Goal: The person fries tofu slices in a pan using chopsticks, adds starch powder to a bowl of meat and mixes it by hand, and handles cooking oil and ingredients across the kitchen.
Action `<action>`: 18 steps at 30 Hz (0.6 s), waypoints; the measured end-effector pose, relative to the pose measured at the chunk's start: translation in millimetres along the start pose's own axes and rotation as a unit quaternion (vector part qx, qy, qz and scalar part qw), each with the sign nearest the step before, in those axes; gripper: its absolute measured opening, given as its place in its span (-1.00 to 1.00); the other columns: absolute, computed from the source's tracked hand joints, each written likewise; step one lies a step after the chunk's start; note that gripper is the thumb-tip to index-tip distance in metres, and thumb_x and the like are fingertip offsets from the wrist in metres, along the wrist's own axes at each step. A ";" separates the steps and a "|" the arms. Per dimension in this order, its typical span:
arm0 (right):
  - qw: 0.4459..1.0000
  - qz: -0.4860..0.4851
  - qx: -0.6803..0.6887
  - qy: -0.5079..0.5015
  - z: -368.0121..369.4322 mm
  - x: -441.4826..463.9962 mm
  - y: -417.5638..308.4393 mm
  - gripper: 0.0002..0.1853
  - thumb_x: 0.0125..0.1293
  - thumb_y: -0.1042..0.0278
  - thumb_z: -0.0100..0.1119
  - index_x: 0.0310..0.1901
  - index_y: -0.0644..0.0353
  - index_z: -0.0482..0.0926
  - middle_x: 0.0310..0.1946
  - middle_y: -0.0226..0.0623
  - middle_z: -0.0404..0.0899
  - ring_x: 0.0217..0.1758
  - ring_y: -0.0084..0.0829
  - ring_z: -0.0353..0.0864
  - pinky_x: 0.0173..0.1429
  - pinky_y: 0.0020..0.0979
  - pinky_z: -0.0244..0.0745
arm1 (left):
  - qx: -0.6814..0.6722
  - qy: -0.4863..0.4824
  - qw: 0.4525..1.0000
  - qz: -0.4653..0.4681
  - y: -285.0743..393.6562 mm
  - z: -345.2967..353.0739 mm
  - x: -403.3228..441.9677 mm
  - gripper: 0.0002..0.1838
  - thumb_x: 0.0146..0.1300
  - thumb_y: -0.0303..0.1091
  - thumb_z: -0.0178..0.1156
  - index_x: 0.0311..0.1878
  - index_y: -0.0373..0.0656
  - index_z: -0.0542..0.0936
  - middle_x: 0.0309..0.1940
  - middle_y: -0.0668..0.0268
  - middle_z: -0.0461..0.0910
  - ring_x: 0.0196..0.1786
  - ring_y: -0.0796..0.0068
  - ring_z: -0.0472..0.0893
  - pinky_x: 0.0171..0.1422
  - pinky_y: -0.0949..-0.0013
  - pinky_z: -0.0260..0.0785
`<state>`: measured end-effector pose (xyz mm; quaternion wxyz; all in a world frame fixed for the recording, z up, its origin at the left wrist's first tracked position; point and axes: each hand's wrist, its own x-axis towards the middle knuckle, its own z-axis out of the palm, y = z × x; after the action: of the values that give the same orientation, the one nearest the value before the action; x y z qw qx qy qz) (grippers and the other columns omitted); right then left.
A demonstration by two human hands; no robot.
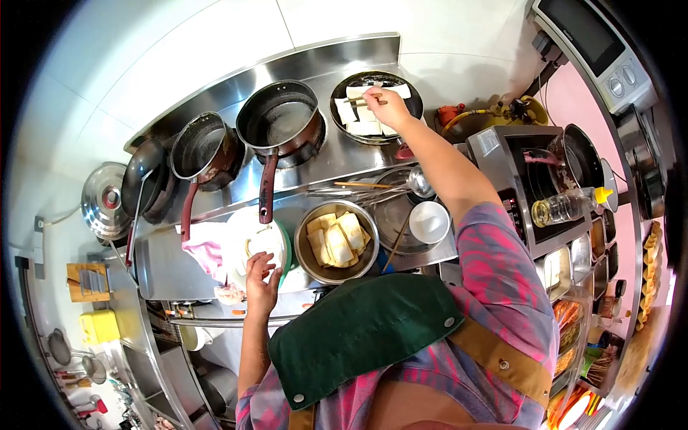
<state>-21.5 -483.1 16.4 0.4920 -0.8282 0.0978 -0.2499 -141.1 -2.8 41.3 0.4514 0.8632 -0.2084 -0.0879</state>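
Observation:
My right hand [385, 105] is closed around a pair of brown chopsticks [355, 99], held over a black frying pan [410, 80] at the back of the steel counter. Flat white tofu-like slices [364, 128] lie spread in that pan, and the chopstick tips are among them. Lower on the left, my left hand [264, 281] has its fingers apart and holds nothing visible. It is beside a white round board or plate [276, 247] with a green rim, washed out by glare. Between the hands stands a steel bowl [302, 264] filled with lightly browned slices [344, 236].
Two dark pots [279, 118] [199, 147] stand left of the pan, handles toward me. A white bowl [430, 222], a ladle [420, 182] and a steel tray [390, 240] sit at centre right. Farther right are an oil bottle [562, 209] and another pan [579, 154].

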 end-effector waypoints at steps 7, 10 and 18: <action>0.982 -0.052 -0.109 0.143 -30.1 6.5 -21.3 -0.83 0.19 0.27 0.09 -0.31 0.18 0.55 -0.43 -0.15 0.57 -0.37 -0.18 0.56 -0.27 -0.33 0.45 | 0.012 0.006 1.000 -0.023 2.6 -7.1 -4.4 -0.64 0.08 -0.56 0.21 -0.01 -0.22 0.46 0.03 0.13 0.35 -0.20 0.33 0.55 -0.14 0.36 0.45; 0.982 -0.019 -0.149 0.116 -30.8 6.8 -5.6 -0.84 0.18 0.28 0.09 -0.32 0.18 0.55 -0.45 -0.15 0.57 -0.38 -0.18 0.56 -0.27 -0.34 0.44 | 0.021 0.000 1.000 -0.023 -2.3 -6.1 -4.5 -0.63 0.08 -0.57 0.21 0.00 -0.20 0.45 0.04 0.12 0.35 -0.20 0.32 0.56 -0.14 0.35 0.46; 0.962 -0.024 -0.183 0.200 -57.9 2.3 -1.4 -0.81 0.20 0.24 0.03 -0.34 0.17 0.54 -0.40 -0.11 0.56 -0.32 -0.13 0.55 -0.21 -0.26 0.45 | 0.037 0.007 0.999 0.000 5.7 -10.7 0.4 -0.60 0.06 -0.58 0.22 0.01 -0.17 0.43 0.04 0.12 0.34 -0.18 0.32 0.55 -0.13 0.35 0.46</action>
<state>-49.2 -527.7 40.9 0.2965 -0.8393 0.2182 -0.4001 -138.7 2.1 52.1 0.4202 0.8800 -0.2087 -0.0741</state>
